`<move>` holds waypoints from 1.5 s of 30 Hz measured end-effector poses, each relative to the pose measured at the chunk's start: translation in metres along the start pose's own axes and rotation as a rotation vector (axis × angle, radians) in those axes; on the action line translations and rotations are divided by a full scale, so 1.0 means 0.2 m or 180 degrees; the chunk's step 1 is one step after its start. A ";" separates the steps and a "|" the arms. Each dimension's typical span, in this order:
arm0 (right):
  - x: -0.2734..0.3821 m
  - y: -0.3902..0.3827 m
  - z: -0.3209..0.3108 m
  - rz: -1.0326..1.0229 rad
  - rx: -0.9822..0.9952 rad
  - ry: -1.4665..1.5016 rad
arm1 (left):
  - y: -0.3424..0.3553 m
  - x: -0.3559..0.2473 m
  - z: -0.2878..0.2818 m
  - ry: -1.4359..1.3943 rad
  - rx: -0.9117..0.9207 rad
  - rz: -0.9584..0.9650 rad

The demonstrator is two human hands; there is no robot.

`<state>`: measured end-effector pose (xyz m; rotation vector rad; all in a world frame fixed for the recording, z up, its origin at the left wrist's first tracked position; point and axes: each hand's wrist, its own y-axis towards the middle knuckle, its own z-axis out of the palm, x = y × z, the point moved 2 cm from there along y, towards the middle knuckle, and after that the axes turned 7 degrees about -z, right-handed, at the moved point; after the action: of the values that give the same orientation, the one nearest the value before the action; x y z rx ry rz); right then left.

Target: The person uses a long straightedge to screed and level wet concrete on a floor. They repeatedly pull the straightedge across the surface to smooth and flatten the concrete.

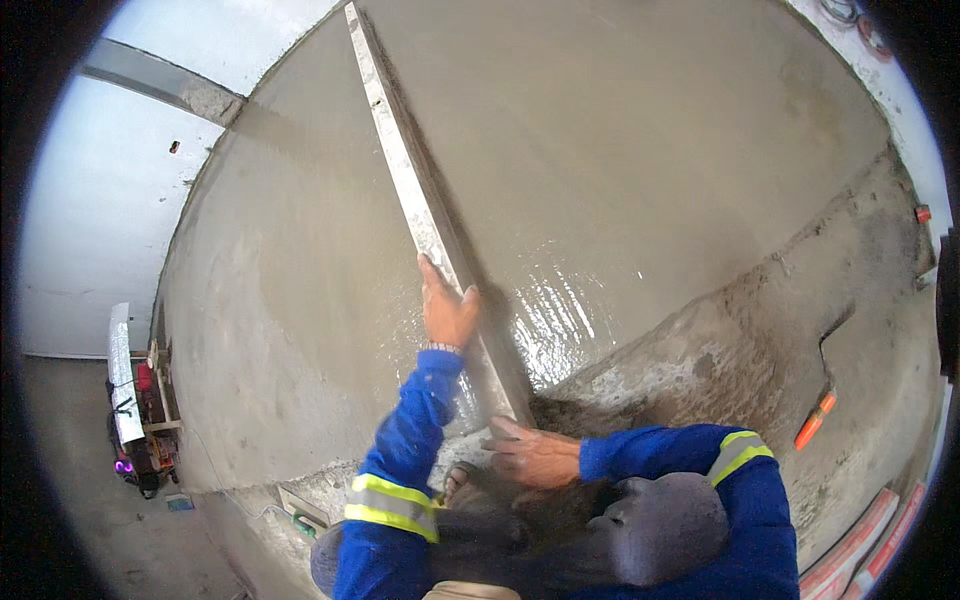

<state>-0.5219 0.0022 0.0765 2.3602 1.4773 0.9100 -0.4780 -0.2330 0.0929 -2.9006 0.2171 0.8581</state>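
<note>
A long, pale metal straightedge [400, 165] lies slantwise on a smooth wet cement floor [640, 140], its far end toward the upper left. My left hand [447, 312] grips it partway along, with fingers over its left edge and the thumb on the other side. Down at the near end, my right hand [535, 455] is closed on the same straightedge; part of its grip is hidden. Shiny ripples of water show on the cement to both sides of the tool.
Rougher mortar [690, 350] borders the smooth area near me. An orange-handled tool [815, 420] with a bent rod lies to the right. A green-handled trowel [303, 515] is at lower left, red-and-white bags [850, 550] at lower right. White walls [110, 200] bound the floor.
</note>
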 end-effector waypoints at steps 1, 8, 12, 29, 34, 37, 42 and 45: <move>0.00 0.00 0.05 -0.0004 -0.0119 0.0025 | -0.02 0.00 0.00 -0.0011 -0.0016 -0.0082; -0.17 0.00 -0.05 0.0010 -0.0381 0.0175 | 0.15 -0.01 0.08 0.0004 -0.0254 0.0100; -0.40 0.01 -0.17 0.0163 -0.0511 0.0051 | 0.44 -0.08 0.12 0.0310 -0.0524 0.0338; -0.56 -0.01 -0.24 0.0545 -0.0415 -0.0113 | 0.66 -0.19 0.17 0.0498 -0.0417 0.0324; -0.56 -0.04 -0.27 0.0580 -0.0607 -0.0160 | 0.67 -0.23 0.20 0.0654 -0.0349 0.0293; -0.52 -0.05 -0.21 0.0600 -0.0558 -0.0283 | 0.63 -0.21 0.23 0.0663 -0.0430 0.0435; -0.56 -0.04 -0.34 0.0574 -0.0799 -0.0012 | 0.68 -0.27 0.19 0.0741 -0.0272 0.0163; -0.45 -0.10 -0.29 0.0632 -0.0750 -0.0172 | 0.56 -0.21 0.24 0.0664 -0.0517 0.0526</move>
<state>-0.5985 -0.0752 0.0768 2.3629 1.0645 0.9962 -0.5566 -0.3314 0.0687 -3.1615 0.4299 0.6188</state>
